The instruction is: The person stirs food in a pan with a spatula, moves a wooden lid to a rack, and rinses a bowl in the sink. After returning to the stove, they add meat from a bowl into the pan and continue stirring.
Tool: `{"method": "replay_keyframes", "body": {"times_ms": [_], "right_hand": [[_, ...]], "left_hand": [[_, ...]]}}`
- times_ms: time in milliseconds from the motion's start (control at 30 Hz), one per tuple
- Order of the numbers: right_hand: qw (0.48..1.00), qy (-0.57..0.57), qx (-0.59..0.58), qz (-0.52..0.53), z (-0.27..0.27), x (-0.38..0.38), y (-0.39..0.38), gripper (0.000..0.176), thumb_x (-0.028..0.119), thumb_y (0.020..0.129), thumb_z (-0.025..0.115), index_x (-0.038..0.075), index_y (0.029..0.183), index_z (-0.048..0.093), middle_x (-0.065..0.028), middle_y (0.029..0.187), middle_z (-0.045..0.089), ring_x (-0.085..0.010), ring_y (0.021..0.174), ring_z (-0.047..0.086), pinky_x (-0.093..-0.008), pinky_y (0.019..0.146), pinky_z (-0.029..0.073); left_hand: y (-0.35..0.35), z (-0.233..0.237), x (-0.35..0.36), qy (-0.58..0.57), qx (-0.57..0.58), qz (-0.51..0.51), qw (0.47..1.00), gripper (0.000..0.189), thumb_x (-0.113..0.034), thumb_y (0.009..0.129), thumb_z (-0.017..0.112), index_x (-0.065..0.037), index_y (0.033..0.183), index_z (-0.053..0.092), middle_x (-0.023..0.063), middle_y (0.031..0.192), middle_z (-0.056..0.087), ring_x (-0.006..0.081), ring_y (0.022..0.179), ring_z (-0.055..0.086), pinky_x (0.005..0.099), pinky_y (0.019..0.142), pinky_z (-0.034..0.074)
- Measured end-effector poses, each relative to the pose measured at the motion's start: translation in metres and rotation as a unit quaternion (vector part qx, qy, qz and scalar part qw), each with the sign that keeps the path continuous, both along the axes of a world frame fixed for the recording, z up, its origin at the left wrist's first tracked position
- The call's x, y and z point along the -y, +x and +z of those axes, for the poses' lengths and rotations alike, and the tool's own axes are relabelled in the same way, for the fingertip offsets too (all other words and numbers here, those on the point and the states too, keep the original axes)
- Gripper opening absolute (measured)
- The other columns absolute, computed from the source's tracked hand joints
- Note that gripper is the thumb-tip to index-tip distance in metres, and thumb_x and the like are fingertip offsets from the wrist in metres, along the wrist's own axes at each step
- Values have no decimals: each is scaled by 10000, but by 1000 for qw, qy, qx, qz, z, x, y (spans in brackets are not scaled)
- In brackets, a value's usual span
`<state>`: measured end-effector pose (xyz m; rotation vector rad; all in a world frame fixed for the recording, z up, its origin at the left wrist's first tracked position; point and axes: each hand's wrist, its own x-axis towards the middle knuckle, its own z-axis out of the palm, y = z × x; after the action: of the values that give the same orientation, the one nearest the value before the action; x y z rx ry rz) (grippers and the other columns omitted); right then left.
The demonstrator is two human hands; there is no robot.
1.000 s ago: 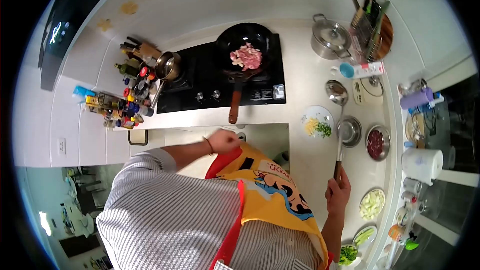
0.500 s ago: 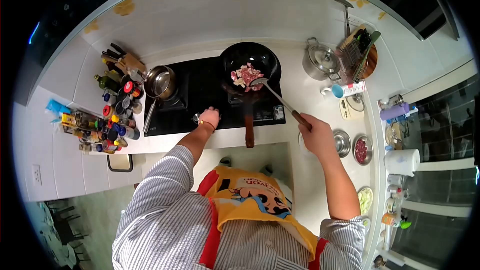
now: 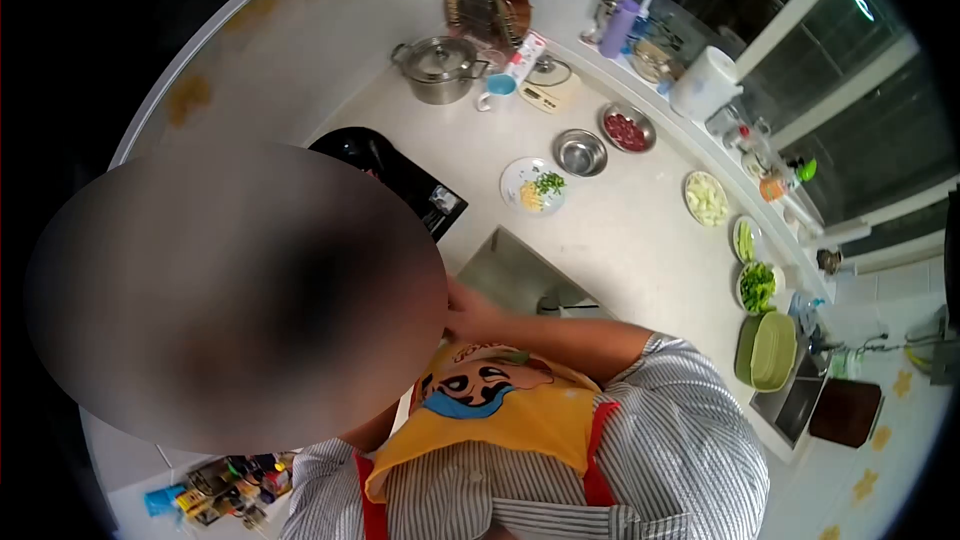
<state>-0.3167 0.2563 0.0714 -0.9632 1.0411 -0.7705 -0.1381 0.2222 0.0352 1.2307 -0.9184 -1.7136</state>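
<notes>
A large dark blurred patch covers the left half of the view and hides most of the stove. Part of my right hand [image 3: 472, 312] shows at the patch's right edge, above the yellow apron [image 3: 540, 405]; its fingers and anything in them are hidden. My left hand is out of sight, with only a bit of forearm showing below the patch. Beyond the patch, the rim of the black wok [image 3: 355, 143] and a corner of the black hob [image 3: 440, 202] remain visible. A white plate [image 3: 514, 202] with chopped green and pale pieces lies right of the hob.
Along the counter stand a lidded steel pot [image 3: 440, 85], a blue-and-white mug [image 3: 486, 100], an empty steel bowl [image 3: 580, 153], a bowl of red meat [image 3: 627, 131], several plates of cut vegetables and a green basin [image 3: 772, 352] beside the sink [image 3: 800, 398].
The view has swung toward the right-hand counter and sink. My right hand has drawn in close to my body, and the blurred patch now hides the spatula and the pan's contents.
</notes>
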Motion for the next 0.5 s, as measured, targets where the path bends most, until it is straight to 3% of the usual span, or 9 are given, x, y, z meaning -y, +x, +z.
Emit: {"method": "replay_keyframes", "body": {"times_ms": [33, 67, 133, 233, 300, 433, 500], "right_hand": [[999, -11, 18, 49, -5, 3, -26, 326, 232, 985, 673, 85, 1267, 604, -103, 1005, 713, -200, 904, 706, -367, 737, 584], [984, -112, -134, -37, -52, 14, -66, 264, 246, 1004, 650, 78, 1206, 650, -119, 1030, 724, -240, 890, 690, -413, 748, 576], [938, -16, -256, -233, -122, 60, -176, 296, 289, 1017, 621, 37, 1173, 634, -128, 953, 704, -245, 774, 669, -400, 636, 541], [821, 159, -286, -468, -196, 119, -323, 388, 353, 1038, 579, -25, 1122, 610, -141, 836, 675, -252, 599, 638, -381, 467, 490], [814, 185, -232, -500, -237, 149, -372, 385, 347, 1038, 573, -34, 1070, 613, -132, 786, 657, -250, 547, 633, -379, 421, 482], [895, 55, -70, -438, -322, 182, -410, 249, 238, 1009, 607, 8, 925, 655, -82, 738, 626, -231, 570, 652, -393, 463, 520], [893, -1, -131, -431, -303, 149, -428, 200, 203, 996, 625, 34, 899, 673, -67, 709, 642, -217, 571, 667, -389, 487, 529]], "left_hand": [[-4, 16, -3, 82, -83, 67, 991, 147, -213, 1052, 638, -109, 1116, 555, 159, 1210, 723, 201, 900, 715, 360, 744, 573], [-10, 40, -3, 119, -33, 97, 988, 170, -239, 1065, 629, -132, 1151, 529, 103, 1044, 714, 186, 736, 676, 350, 665, 567], [6, 40, -15, 114, 2, 75, 991, 158, -273, 1081, 613, -149, 1134, 531, 28, 859, 621, 146, 605, 598, 321, 558, 532], [-12, 60, -51, 112, 36, 93, 989, 160, -304, 1100, 589, -159, 1107, 521, -20, 743, 498, 104, 507, 497, 283, 481, 480], [-31, 56, -79, 110, 58, 115, 986, 144, -294, 1109, 573, -162, 1099, 517, -23, 731, 498, 97, 492, 482, 275, 470, 470], [-97, 41, -129, 75, 94, 150, 981, 143, -291, 1123, 548, -153, 1110, 513, -28, 727, 489, 88, 485, 465, 256, 458, 443], [-149, 41, -142, 55, 109, 155, 980, 146, -291, 1121, 553, -149, 1120, 516, -35, 730, 478, 79, 498, 458, 250, 462, 435]]}}
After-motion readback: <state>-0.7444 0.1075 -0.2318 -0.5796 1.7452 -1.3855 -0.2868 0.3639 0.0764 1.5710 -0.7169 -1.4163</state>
